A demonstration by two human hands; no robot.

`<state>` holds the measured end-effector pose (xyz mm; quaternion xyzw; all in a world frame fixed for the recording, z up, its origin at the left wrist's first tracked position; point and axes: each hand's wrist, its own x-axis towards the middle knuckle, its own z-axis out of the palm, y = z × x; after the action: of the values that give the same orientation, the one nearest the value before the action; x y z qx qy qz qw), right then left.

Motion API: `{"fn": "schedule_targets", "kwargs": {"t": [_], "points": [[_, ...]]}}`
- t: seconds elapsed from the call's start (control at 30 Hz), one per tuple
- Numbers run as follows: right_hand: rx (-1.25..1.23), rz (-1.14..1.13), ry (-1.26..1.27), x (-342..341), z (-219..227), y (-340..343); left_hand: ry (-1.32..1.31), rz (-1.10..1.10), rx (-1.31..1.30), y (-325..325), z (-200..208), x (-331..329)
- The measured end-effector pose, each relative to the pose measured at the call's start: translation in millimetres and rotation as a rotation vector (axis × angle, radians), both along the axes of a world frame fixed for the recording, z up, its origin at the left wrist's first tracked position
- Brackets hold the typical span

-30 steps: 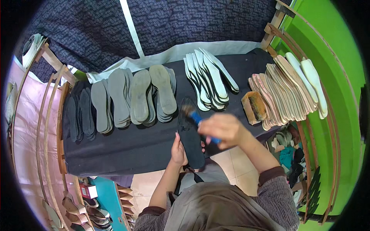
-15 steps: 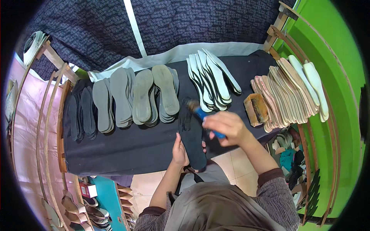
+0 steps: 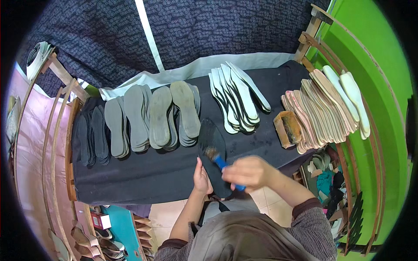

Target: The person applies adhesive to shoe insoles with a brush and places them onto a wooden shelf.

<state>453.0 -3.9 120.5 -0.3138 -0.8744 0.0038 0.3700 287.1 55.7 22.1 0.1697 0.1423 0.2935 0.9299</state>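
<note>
A black insole (image 3: 212, 135) is gripped by its left edge in my left hand (image 3: 202, 179), its toe end pointing away from me over the front of the table. My right hand (image 3: 249, 173) is closed round the blue handle of a paintbrush (image 3: 220, 162). The bristles rest against the middle of the insole's upper face. The toe part looks dark and slightly shiny. Right of the insole stands an open rectangular container (image 3: 287, 129) with amber-brown residue on its walls; what is inside is hard to make out.
Grey insoles (image 3: 135, 117) and dark insoles (image 3: 93, 135) lie in overlapping stacks at left on the black-covered table (image 3: 130, 178). White insoles (image 3: 237, 98) fan out at the back middle. Beige insoles (image 3: 320, 111) are stacked at right. Wooden rack rails (image 3: 370, 143) flank both sides.
The brush has moved toward me along the insole, from its toe area to its middle. My right hand has come nearer with it. The left hand keeps its hold.
</note>
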Motion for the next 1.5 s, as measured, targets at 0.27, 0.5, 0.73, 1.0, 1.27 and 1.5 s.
{"fn": "schedule_targets", "kwargs": {"t": [0.27, 0.5, 0.73, 1.0, 1.27, 1.5], "points": [[0.069, -0.169, 0.115, 18, 5, 15, -0.077, -0.015, 0.034, 2, -17, -3], [0.086, -0.133, 0.146, 14, 5, 11, -0.009, 0.102, -0.031, 1, -9, -3], [-0.014, 0.019, -0.017, -14, -2, -12, -0.028, 0.152, -0.059, -1, -1, 1], [-0.028, -0.041, 0.146, -17, 0, -7, -0.076, 0.089, 0.025, 2, -6, -1], [0.047, -0.207, 0.222, -13, -1, 1, -0.11, 0.175, -0.055, -2, 11, 0], [0.106, -0.254, 0.218, -20, -4, 2, -0.119, 0.16, 0.06, 1, -14, -4]]}}
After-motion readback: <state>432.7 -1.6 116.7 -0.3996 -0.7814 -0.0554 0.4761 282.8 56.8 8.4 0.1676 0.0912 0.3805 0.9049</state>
